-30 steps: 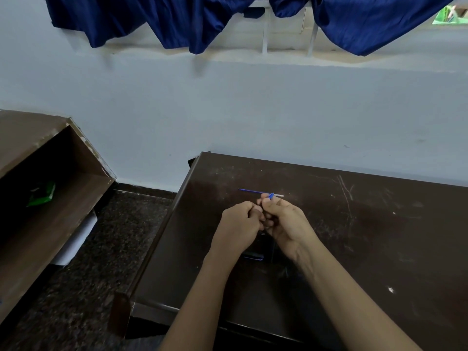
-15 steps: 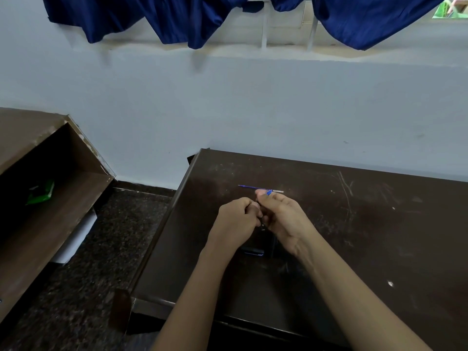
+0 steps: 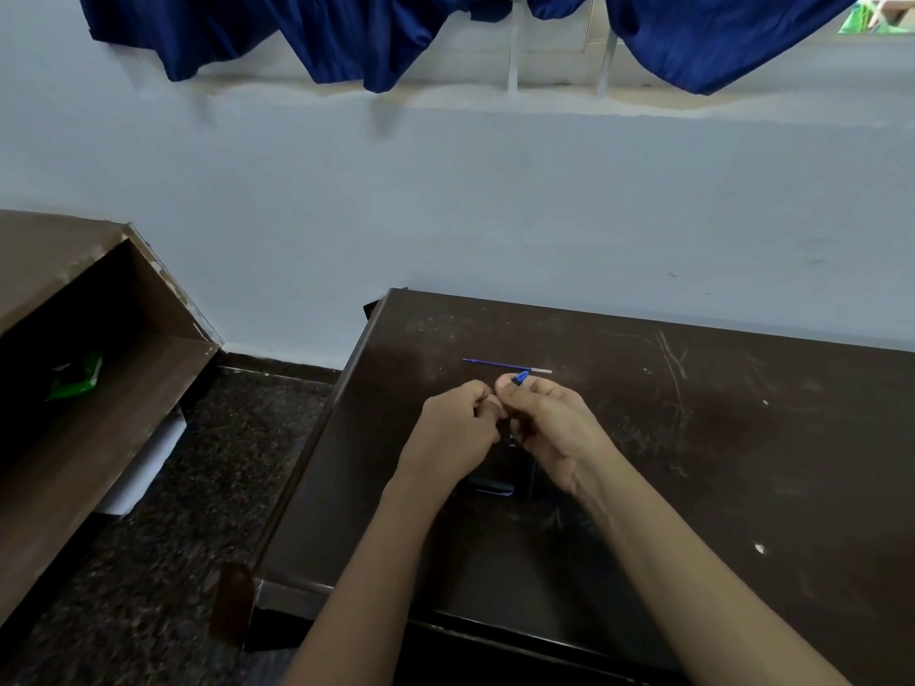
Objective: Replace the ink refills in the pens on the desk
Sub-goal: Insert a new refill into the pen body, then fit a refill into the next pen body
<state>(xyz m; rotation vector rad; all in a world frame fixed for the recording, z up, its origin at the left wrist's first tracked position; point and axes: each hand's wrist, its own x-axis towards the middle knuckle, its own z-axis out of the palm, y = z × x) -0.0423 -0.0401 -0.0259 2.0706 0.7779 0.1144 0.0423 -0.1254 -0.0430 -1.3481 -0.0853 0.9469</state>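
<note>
Both hands meet over the dark desk. My right hand grips a blue pen, only its blue end showing above the fingers. My left hand is curled against the right, its fingertips pinching at the same pen; the joint is hidden by the fingers. A thin blue ink refill with a pale end lies flat on the desk just beyond the hands. A dark flat object lies on the desk under my wrists, mostly hidden.
A brown open shelf unit stands to the left with a green packet inside. Speckled dark floor separates it from the desk. A pale wall and blue curtain are behind.
The hands stay together at the pen with small finger shifts; the blue end shows a little more above my right fingers. The refill on the desk has not moved.
</note>
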